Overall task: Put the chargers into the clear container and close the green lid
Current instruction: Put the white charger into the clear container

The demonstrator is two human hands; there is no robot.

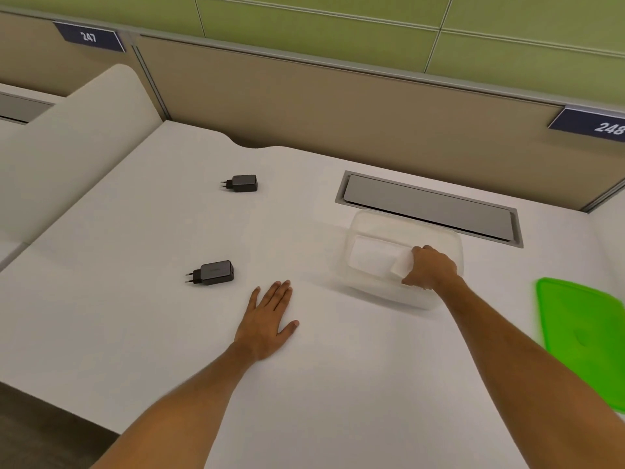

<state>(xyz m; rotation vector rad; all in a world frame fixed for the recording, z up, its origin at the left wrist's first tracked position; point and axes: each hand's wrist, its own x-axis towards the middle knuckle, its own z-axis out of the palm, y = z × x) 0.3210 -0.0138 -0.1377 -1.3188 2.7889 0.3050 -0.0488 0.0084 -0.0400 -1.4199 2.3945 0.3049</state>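
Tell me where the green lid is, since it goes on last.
In the head view, the green lid lies flat on the white desk at the far right edge, right of the clear container and the right hand.

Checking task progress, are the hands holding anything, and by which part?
The right hand grips the clear container at its near rim. The left hand lies flat on the desk, holding nothing.

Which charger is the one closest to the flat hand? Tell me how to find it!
Start at the left hand flat on the white desk. Just past its fingertips, to the left, lies the near charger. The far charger sits much farther back.
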